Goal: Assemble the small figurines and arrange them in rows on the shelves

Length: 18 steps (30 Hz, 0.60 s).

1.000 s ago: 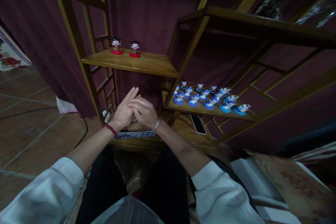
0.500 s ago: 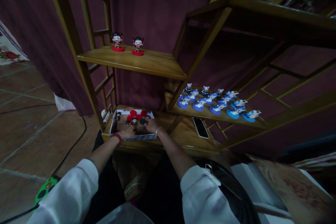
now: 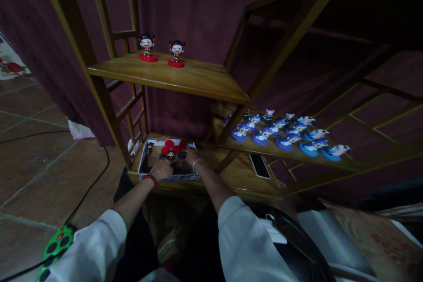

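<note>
A shallow open box (image 3: 142, 161) stands on the lower shelf, with small dark-haired figurines and red round bases inside. My left hand (image 3: 161, 170) reaches over its front edge; its fingers point down near a black-haired figurine (image 3: 171, 155), and their tips are too small to read. At the box's right end, my right hand (image 3: 192, 157) is closed at a figurine with a dark round base (image 3: 181, 155). The fingers hide most of that piece. Above, two matching figurines on red bases, one left (image 3: 147, 47) and one right (image 3: 176, 53), stand upright on the upper shelf (image 3: 198, 80).
Several purple- and blue-based figurines (image 3: 262, 135) stand in rows on the right shelf. A phone (image 3: 259, 166) lies on the lower shelf. Wooden posts (image 3: 109, 119) frame the box's left side. A green power strip (image 3: 59, 244) with a black cable lies on the floor.
The view has shifted slightly, so the shelves look nearer and the right-hand figurines sit further right. Both hands stay at the box; the right hand has moved slightly away from the dark base.
</note>
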Each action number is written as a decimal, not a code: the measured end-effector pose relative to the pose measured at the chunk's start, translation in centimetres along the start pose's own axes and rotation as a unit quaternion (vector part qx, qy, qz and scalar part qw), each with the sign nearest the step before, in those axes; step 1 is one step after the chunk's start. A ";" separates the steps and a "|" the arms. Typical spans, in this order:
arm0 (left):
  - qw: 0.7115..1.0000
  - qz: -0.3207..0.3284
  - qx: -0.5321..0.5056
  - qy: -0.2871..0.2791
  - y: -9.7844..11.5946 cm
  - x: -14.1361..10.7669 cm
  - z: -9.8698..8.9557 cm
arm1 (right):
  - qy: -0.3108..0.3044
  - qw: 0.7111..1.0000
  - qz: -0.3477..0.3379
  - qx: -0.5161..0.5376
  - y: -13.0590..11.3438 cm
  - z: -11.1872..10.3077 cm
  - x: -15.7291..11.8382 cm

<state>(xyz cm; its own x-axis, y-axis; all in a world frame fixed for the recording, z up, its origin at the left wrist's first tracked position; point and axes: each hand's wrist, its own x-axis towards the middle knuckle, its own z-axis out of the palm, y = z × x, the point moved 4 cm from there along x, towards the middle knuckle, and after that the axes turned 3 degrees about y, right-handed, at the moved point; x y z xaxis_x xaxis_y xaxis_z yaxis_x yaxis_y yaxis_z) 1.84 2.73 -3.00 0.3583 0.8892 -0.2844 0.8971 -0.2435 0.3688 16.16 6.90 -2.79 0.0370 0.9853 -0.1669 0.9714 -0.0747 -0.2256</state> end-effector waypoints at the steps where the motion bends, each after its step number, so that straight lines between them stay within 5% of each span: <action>1: 1.000 -0.005 -0.001 -0.001 0.0 0.0 0.0 | -0.001 1.000 -0.002 -0.009 -0.1 0.1 0.3; 18: 0.999 -0.038 0.000 -0.001 0.0 0.1 -0.1 | -0.018 0.996 -0.016 -0.090 -0.8 -0.2 1.0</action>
<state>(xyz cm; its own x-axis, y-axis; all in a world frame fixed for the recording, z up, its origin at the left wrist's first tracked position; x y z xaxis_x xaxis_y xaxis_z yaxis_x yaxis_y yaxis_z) 1.83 2.91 -2.93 0.2891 0.9044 -0.3137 0.9218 -0.1746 0.3463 15.44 7.99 -2.63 -0.0005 0.9805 -0.1964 0.9984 -0.0106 -0.0556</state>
